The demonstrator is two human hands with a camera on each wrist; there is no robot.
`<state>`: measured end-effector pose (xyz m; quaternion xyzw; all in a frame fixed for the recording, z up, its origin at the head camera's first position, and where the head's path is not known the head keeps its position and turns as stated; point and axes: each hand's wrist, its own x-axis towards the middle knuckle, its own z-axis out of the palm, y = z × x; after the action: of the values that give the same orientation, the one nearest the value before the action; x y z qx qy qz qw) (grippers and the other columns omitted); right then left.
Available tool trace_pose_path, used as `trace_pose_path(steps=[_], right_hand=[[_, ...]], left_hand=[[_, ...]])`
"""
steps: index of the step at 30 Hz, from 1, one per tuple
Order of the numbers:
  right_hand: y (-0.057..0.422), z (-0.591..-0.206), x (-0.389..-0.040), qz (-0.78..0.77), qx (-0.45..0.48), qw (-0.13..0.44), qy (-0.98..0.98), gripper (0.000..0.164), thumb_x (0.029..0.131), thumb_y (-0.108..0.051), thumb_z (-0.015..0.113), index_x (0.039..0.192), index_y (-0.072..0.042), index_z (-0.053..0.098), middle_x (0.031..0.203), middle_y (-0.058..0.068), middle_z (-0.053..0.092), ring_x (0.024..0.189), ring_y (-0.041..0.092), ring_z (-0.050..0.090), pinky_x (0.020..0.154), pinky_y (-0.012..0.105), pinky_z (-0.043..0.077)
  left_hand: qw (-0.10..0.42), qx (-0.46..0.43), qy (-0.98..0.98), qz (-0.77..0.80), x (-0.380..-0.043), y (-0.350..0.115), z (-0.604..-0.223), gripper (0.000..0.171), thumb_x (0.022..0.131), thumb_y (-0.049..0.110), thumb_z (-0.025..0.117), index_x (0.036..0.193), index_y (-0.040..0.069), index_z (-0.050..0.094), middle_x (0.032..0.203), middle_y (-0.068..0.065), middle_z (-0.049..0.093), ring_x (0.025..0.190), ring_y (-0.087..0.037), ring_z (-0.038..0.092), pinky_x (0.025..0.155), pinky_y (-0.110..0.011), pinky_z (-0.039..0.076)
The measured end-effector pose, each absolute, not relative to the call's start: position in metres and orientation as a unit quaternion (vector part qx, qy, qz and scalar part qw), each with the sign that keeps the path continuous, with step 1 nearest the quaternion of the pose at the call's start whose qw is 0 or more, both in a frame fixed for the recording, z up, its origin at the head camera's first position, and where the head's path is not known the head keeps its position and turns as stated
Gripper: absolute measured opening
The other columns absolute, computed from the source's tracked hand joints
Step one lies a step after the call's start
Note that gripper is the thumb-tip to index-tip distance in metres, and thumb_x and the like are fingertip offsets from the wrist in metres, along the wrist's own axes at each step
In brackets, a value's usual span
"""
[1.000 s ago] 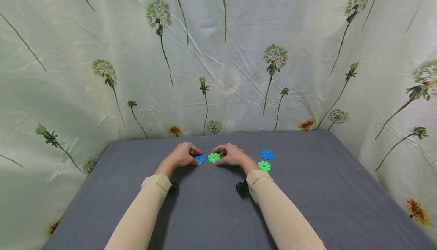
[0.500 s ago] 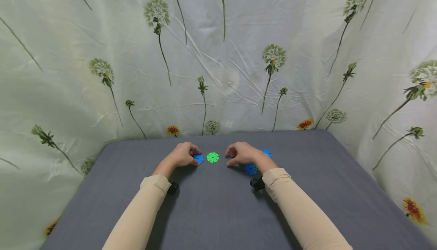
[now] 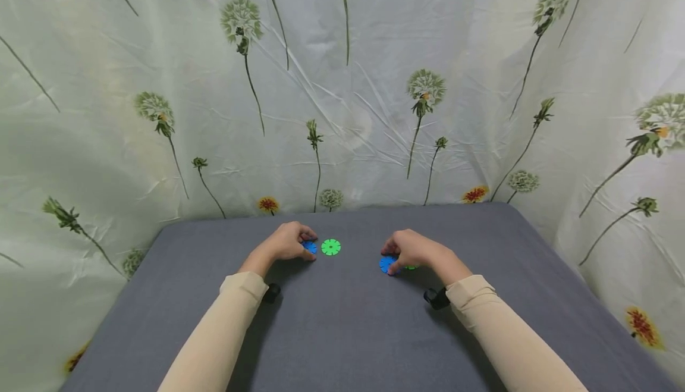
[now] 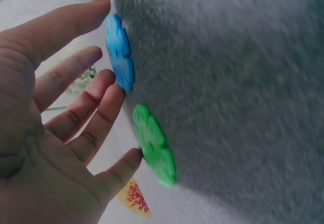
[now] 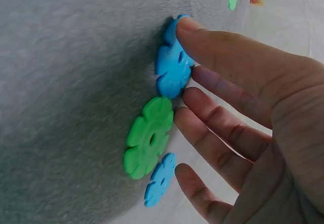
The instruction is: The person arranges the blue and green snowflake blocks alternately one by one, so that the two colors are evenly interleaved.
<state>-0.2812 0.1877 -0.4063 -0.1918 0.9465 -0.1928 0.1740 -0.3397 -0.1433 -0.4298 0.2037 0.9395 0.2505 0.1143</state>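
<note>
Thumb and fingers of my left hand sit at opposite edges of a blue notched building disc, gripping it flat on the cloth. In the left wrist view, a green disc lies by the little finger; the hand hides it in the head view. Just right of the blue one, another green disc lies flat. My right hand holds a second blue disc, its thumb on the near edge and fingertips at the far edge. Under that hand, a green disc and a further blue disc show in the right wrist view.
A grey cloth covers the table. Behind it hangs a pale curtain printed with dandelions, and it also runs along both sides. A black wrist camera hangs below the right wrist.
My right hand has let go of the middle green disc and moved right to the blue disc. The left hand stays at its blue disc. The head view has shifted slightly.
</note>
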Motion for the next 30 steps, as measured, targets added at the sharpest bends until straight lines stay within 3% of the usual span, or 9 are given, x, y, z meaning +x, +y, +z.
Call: trace_pose_path(steps=[6,15,30], right_hand=[[0.192,-0.412,-0.277,-0.186,-0.194,0.154,0.951,0.043,0.086,-0.019,0.093,0.125,-0.008,0.08,0.126,0.009,0.077,0.121,0.031,0.071,0.104,0.045,0.059],[0.193,-0.413,-0.266,-0.162,-0.21,0.11,0.958,0.04,0.085,-0.022,0.093,0.121,-0.01,0.081,0.12,0.005,0.075,0.112,0.027,0.072,0.1,0.044,0.059],[0.192,-0.414,-0.259,-0.133,-0.229,0.086,0.961,0.039,0.082,-0.029,0.096,0.115,-0.015,0.081,0.117,0.002,0.072,0.11,0.023,0.069,0.1,0.047,0.057]], left_hand=[[0.108,0.214,0.939,0.245,-0.341,-0.132,-0.431,0.048,0.087,0.03,0.092,0.13,0.013,0.079,0.128,-0.01,0.075,0.121,-0.029,0.068,0.104,-0.049,0.057],[0.114,0.215,0.938,0.247,-0.34,-0.114,-0.433,0.046,0.088,0.024,0.092,0.131,0.014,0.079,0.132,-0.01,0.073,0.123,-0.03,0.068,0.104,-0.048,0.057],[0.1,0.232,0.936,0.246,-0.341,-0.102,-0.435,0.042,0.085,0.021,0.094,0.125,0.012,0.082,0.12,-0.007,0.073,0.115,-0.025,0.068,0.097,-0.044,0.057]])
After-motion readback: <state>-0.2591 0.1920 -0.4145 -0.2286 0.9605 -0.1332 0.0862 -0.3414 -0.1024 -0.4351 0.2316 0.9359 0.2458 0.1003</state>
